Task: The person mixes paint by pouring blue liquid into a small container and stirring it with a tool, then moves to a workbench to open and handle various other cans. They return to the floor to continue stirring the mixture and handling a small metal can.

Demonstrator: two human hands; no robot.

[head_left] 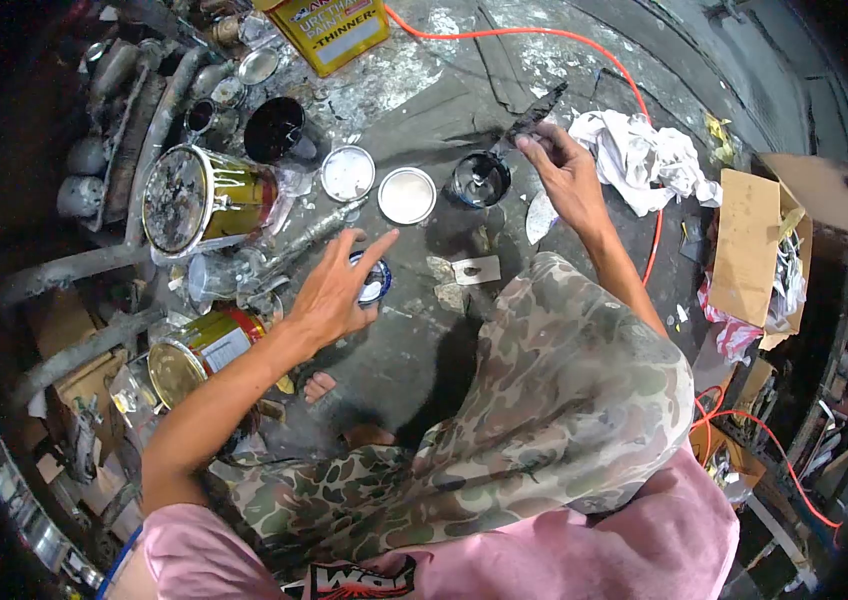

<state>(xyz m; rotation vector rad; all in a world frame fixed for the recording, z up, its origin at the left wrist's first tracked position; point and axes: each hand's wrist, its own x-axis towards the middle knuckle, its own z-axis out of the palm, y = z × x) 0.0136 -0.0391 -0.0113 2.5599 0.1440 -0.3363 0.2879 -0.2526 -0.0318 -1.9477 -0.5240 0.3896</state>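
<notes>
Stained floor (414, 330), one dark-filled cup (482, 182) near one blackened stick (540, 107) tight in right hand (569, 178), left hand (332, 292) splayed.

The caked stick (541, 106) looks rough, the cup (482, 181) glossy inside, the rag (636, 160) matt cloth, the thinner can (332, 32) shiny metal.

A thinner can (344, 38) stands far left, an orange hose (504, 31) curves past white rags (634, 155), a cardboard box (746, 245) sits right.
</notes>
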